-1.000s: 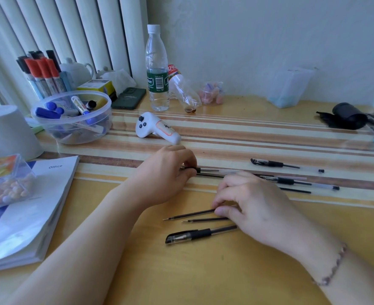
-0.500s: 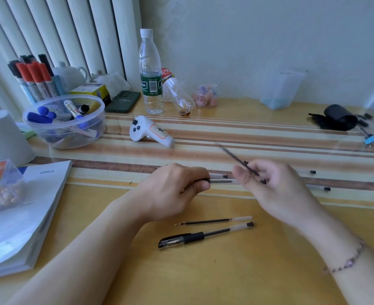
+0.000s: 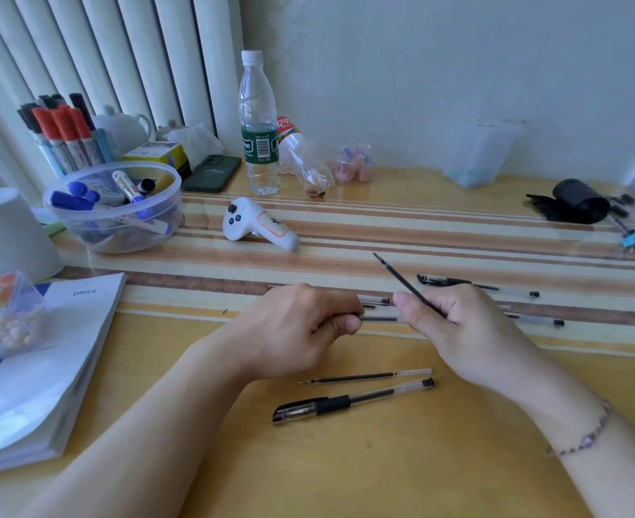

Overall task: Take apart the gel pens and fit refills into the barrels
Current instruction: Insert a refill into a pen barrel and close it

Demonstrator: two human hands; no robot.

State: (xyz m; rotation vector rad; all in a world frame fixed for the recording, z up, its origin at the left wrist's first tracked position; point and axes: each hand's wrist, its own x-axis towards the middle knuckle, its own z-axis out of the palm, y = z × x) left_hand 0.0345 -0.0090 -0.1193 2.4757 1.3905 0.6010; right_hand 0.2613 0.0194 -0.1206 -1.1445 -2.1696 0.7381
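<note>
Near edge of surface (image 3: 346, 480) open between the forearms; only a capped pen (image 3: 351, 401) and a loose refill (image 3: 364, 376) lie there, just beside each other. Left edge blocked: book (image 3: 39, 368) with a small box (image 3: 6, 315) on it, marker tub (image 3: 116, 207), white cup (image 3: 6, 233). Far edge crowded by bottle (image 3: 258, 125), phone (image 3: 213, 173), controller (image 3: 258, 224). Right of hands (image 3: 293, 327): scattered pens (image 3: 476, 286). Far right corner: black pouch (image 3: 575, 201).
</note>
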